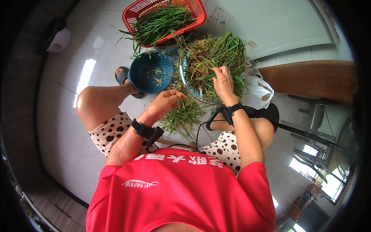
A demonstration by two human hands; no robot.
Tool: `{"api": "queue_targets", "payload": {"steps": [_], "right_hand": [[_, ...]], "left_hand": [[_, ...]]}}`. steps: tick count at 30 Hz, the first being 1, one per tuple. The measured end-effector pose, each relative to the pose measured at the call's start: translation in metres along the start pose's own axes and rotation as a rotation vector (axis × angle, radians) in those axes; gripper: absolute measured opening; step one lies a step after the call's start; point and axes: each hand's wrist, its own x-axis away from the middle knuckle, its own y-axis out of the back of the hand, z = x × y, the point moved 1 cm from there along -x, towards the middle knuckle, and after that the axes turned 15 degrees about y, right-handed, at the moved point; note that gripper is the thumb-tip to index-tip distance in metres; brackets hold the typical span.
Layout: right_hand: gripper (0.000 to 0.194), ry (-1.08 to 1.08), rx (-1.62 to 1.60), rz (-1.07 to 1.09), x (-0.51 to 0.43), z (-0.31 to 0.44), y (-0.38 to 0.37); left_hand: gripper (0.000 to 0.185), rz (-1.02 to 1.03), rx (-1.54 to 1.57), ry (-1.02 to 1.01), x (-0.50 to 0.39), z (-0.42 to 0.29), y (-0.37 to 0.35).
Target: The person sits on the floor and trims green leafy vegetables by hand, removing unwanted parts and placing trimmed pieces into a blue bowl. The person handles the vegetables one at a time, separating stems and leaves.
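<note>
My right hand [223,82] reaches onto a big heap of green stalks and dry brown leaves [214,55], fingers bent at its surface; whether it grips a stalk cannot be told. The heap fills a blue container with a white-gripped handle [182,74]. My left hand [168,101] hovers above loose green trimmings [184,117] on the floor, fingers slightly curled, with nothing visible in them. Beyond it stands a blue plastic basin [150,72] with a few flower-tipped stalks inside. A red plastic basket [203,14] farther off holds long green stalks [162,24], some hanging over its rim.
A white plastic bag [258,91] lies right of the heap, near a brown wooden panel [310,76]. A pale cabinet-like surface [275,26] stands behind. My sandalled feet flank the trimmings. A black cable [198,134] runs between my legs. A fan [345,145] stands far right.
</note>
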Motion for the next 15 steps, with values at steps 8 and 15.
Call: {"api": "queue_targets", "payload": {"steps": [8, 15], "right_hand": [[0.01, 0.079, 0.093, -0.148, -0.014, -0.01, 0.051], [0.008, -0.33, -0.788, -0.134, -0.007, -0.024, 0.079]], "left_hand": [[0.025, 0.003, -0.036, 0.031, -0.002, 0.005, 0.003], [0.033, 0.003, -0.189, 0.03, -0.004, -0.009, -0.022]]}}
